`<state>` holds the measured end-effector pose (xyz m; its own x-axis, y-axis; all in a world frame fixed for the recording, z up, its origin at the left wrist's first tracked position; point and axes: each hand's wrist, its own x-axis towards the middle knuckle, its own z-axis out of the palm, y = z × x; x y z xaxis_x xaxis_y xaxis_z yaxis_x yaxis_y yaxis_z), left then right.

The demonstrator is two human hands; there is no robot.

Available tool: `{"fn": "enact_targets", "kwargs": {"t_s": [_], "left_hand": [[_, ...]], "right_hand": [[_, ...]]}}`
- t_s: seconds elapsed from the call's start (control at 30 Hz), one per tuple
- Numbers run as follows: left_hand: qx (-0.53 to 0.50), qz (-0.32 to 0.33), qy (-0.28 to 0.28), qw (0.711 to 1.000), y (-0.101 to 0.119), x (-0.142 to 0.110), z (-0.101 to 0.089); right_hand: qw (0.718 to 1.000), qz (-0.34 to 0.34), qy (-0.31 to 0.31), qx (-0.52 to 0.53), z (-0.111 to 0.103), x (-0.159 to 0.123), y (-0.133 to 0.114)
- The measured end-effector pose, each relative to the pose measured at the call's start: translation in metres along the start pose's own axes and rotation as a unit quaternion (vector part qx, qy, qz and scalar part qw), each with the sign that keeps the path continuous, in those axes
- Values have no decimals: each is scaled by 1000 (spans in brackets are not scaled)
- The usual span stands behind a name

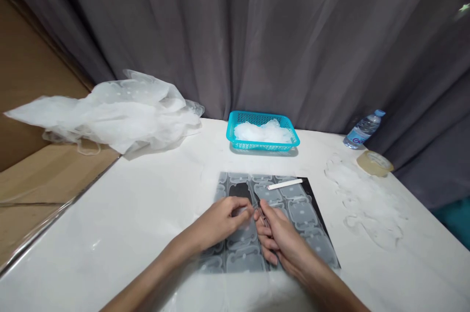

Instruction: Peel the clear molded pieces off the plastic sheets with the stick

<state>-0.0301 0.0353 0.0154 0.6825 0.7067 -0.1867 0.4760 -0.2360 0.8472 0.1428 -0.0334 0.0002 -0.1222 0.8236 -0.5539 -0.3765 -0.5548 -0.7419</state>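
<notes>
A translucent sheet (pixel 303 213) printed with rows of rounded, outlined shapes lies over a black board (pixel 323 215). Near its upper left, one shape-sized gap (pixel 240 190) shows black. My right hand (pixel 281 238) is closed around a small tool with a dark, pointed tip (pixel 256 198), perhaps small scissors; my fingers cover much of its handle. Close beside it, my left hand (pixel 229 216) is pinched at the sheet near that tip, its fingertips almost touching my right fingers. A slim white stick (pixel 285 184) rests across the sheet's upper right.
Behind the sheet is a turquoise basket (pixel 263 145) holding white translucent pieces. Sheer white material (pixel 132 116) is heaped at left, partly over cardboard (pixel 73 170). At right are a water bottle (pixel 362 132), a tape roll (pixel 374 163) and clear scraps (pixel 370 204). A grey curtain (pixel 235 33) hangs behind.
</notes>
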Motion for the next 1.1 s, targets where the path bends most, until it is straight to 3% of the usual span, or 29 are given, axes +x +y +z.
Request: {"fn": "enact_targets", "kwargs": {"t_s": [0.5, 1.1], "left_hand": [[-16, -5, -11, 1000, 5, -2, -3], [-39, 36, -69, 996, 7, -5, -17]], "right_hand": [[998, 36, 52, 9, 18, -2, -14], [999, -12, 46, 12, 23, 16, -11]]}}
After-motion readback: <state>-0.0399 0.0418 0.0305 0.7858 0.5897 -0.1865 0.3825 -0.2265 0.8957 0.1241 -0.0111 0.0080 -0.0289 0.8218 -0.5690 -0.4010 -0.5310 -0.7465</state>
